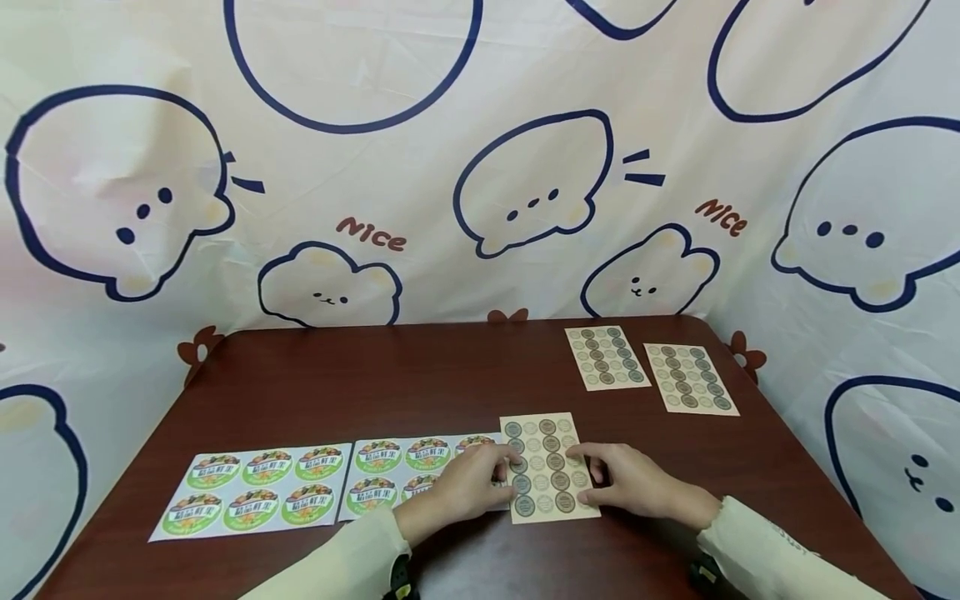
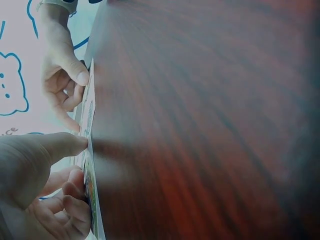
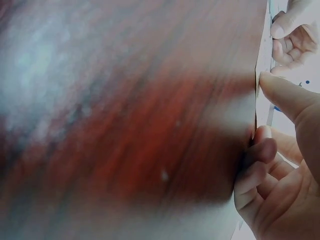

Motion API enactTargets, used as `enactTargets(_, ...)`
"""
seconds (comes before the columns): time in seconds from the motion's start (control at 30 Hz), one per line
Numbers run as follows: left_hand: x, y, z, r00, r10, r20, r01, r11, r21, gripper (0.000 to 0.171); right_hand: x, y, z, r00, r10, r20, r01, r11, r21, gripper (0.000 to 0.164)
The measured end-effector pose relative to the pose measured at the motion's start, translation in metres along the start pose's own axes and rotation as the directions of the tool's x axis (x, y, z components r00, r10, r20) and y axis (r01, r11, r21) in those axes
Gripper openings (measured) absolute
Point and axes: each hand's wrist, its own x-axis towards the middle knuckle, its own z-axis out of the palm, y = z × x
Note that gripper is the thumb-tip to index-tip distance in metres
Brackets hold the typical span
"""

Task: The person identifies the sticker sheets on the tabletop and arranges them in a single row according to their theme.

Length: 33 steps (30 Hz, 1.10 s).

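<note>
A beige sheet of round stickers point(image 1: 545, 468), with columns of grey, brown and pale circles, lies between both hands in the head view. At its left edge, my left hand point(image 1: 468, 483) holds it with thumb and forefinger. Thumb and fingertips of my right hand point(image 1: 637, 481) grip the opposite edge, set apart along it. In the wrist views the sheet appears edge-on, low at the table. Left of it, a white sheet of green fruit-label stickers point(image 1: 393, 479) lies partly hidden under my left hand. Whether the two sheets overlap I cannot tell.
Another white sheet of round fruit labels point(image 1: 251, 492) adjoins at the far left. Farther back on the right lie two more beige sticker sheets, one point(image 1: 607, 358) beside the other point(image 1: 692, 379). A printed cloth point(image 1: 420, 183) stands around the brown table point(image 1: 360, 367).
</note>
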Motion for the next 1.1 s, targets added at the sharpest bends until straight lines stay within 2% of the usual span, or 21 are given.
enactTargets(0.3, -0.001, -0.001, 0.002, 1.000, -0.020, -0.001, 0.020, 1.000, 0.006, 0.034, 0.000, -0.002, 0.000, 0.999, -0.037, -0.006, 0.037, 0.999, -0.004, 0.056)
enactTargets(0.77, -0.001, 0.002, 0.002, 1.000, -0.013, -0.001, 0.013, 1.000, 0.011, 0.034, -0.001, -0.002, -0.001, 1.000, -0.016, 0.004, 0.016, 1.000, 0.007, 0.056)
enactTargets(0.97, 0.000, 0.003, -0.003, 1.000, 0.009, -0.014, -0.009, 1.000, 0.011, 0.032, -0.002, -0.001, -0.003, 0.999, -0.032, 0.011, 0.031, 0.999, 0.029, 0.054)
enactTargets(1.1, 0.002, 0.006, -0.009, 0.999, 0.016, -0.032, -0.017, 1.000, -0.023, 0.030, -0.003, -0.001, -0.008, 0.999, -0.036, 0.017, 0.035, 0.997, 0.063, 0.050)
